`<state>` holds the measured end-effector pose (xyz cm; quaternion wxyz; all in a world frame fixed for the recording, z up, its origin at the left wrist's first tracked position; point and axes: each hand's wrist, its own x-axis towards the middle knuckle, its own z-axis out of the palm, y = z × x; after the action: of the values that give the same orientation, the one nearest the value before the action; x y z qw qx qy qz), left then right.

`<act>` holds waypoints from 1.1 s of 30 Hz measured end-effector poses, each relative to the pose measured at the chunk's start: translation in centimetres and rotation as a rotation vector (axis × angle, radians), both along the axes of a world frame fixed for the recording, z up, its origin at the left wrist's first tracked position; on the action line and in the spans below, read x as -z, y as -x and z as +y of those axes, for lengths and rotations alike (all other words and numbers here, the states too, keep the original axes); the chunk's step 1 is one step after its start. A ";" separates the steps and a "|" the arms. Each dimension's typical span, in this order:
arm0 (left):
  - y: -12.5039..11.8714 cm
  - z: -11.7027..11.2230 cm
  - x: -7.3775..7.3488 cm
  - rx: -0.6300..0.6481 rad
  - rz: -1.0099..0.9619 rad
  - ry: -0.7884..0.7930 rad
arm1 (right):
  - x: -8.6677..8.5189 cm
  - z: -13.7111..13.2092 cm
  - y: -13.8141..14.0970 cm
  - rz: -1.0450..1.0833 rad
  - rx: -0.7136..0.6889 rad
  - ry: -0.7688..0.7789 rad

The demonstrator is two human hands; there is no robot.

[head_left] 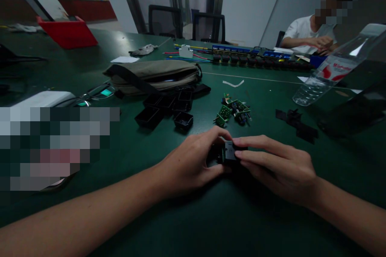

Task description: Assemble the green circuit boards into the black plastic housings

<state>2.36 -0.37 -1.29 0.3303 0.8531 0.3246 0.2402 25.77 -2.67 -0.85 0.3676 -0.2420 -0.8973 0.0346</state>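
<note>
Between my two hands is a small black plastic housing [230, 151], low over the green table, with a strip of green circuit board showing at its left side. My left hand [193, 158] grips it from the left, thumb below and index finger above. On the other side, the fingertips of my right hand [280, 168] press its top and right edge; that thumb is hidden. Just beyond lies a loose pile of small green circuit boards [224, 114]. Several open black boxes [147, 117] sit to the left of the pile. Flat black plastic pieces [306, 131] lie at the right.
A grey-green bag [150, 73] with a black strap lies behind the boxes, near eyeglasses [102, 91]. A clear plastic bottle [331, 70] tilts at the right. Farther back are a long blue-and-black row of parts [256, 58], a red bin [68, 32] and a seated person [310, 34].
</note>
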 end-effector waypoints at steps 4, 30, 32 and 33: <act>0.0 -0.1 0.0 -0.010 0.005 0.012 | 0.0 0.0 0.0 0.006 -0.017 0.022; 0.0 -0.5 0.0 -0.103 0.376 -0.332 | -0.2 -0.2 0.3 -0.104 0.116 -0.010; -0.1 -0.8 -0.5 -0.085 0.490 -0.424 | -0.4 -0.5 0.0 -0.153 0.158 -0.027; -0.1 -0.9 -0.6 -0.086 0.527 -0.473 | -0.5 -0.7 -0.4 -0.175 0.182 -0.040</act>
<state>2.49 -1.26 -0.66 0.0184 0.9242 0.3696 0.0943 26.19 -3.41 -0.35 0.2944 -0.3172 -0.9007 -0.0378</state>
